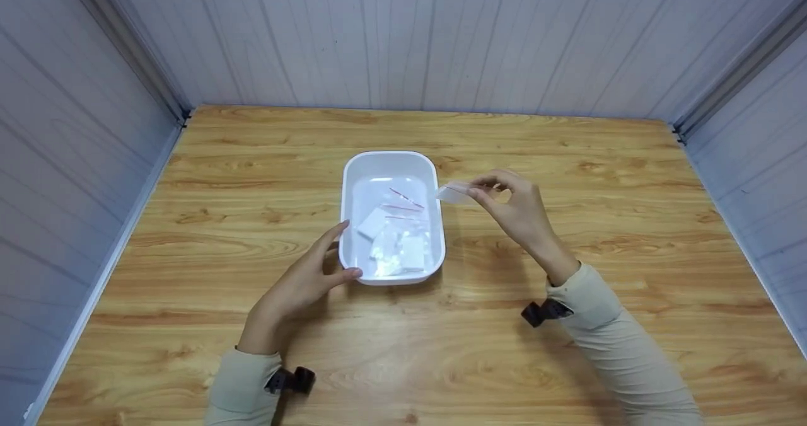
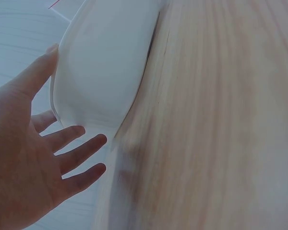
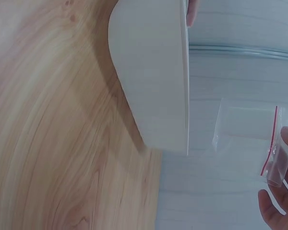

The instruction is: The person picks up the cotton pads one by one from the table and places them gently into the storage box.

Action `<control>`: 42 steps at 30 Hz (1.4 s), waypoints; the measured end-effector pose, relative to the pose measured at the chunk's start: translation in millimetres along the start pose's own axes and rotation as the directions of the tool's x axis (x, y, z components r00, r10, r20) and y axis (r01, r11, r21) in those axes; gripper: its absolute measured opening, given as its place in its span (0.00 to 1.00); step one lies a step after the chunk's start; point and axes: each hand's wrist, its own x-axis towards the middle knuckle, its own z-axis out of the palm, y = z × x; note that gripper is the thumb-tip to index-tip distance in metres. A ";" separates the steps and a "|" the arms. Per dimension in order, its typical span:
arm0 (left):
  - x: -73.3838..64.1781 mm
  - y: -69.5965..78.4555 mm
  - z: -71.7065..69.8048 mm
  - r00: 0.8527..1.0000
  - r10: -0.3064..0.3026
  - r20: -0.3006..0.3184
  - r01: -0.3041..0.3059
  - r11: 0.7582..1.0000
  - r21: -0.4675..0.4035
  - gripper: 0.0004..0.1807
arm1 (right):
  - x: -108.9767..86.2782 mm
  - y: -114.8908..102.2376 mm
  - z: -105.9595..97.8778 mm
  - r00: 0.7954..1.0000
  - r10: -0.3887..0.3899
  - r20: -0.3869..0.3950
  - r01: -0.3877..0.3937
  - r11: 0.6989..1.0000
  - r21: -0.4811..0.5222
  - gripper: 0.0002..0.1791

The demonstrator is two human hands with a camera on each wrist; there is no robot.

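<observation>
A white plastic tub (image 1: 391,280) stands on the wooden table, with several small clear zip bags (image 1: 413,253) holding flat white pieces on its floor. At the tub's near left corner is my left hand (image 1: 302,284), its thumb and index finger touching the rim; the other fingers spread out straight in the left wrist view. My right hand (image 1: 517,208) pinches a clear zip bag (image 3: 245,139) by its top end, just past the right rim. A red line crosses that bag near the fingers, and a flat pale piece shows inside it.
The wooden table (image 1: 599,224) extends on both sides of the tub. Pale panelled walls (image 1: 397,41) enclose it at the back, left and right. A small black device (image 1: 293,380) sits on the left wrist, and another black device (image 1: 542,312) on the right.
</observation>
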 end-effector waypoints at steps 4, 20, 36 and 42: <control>-0.8 -0.1 -0.7 1.000 0.007 0.003 -0.007 1.000 -0.002 0.50 | 2.9 -3.1 8.1 1.000 -0.012 0.007 0.012 1.000 0.010 0.07; 1.3 -1.7 0.2 1.000 0.000 0.002 0.000 1.000 0.000 0.50 | 12.6 -2.0 43.3 0.999 -0.037 0.017 0.035 0.996 0.086 0.05; -1.0 2.0 -0.1 1.000 -0.011 0.002 0.011 1.000 -0.010 0.50 | 19.5 7.7 67.8 1.000 -0.015 0.004 0.015 0.993 0.116 0.07; -0.2 3.3 0.9 1.000 -0.011 0.004 0.011 1.000 0.000 0.50 | 21.1 13.0 74.1 1.000 0.026 0.004 -0.026 0.992 0.127 0.08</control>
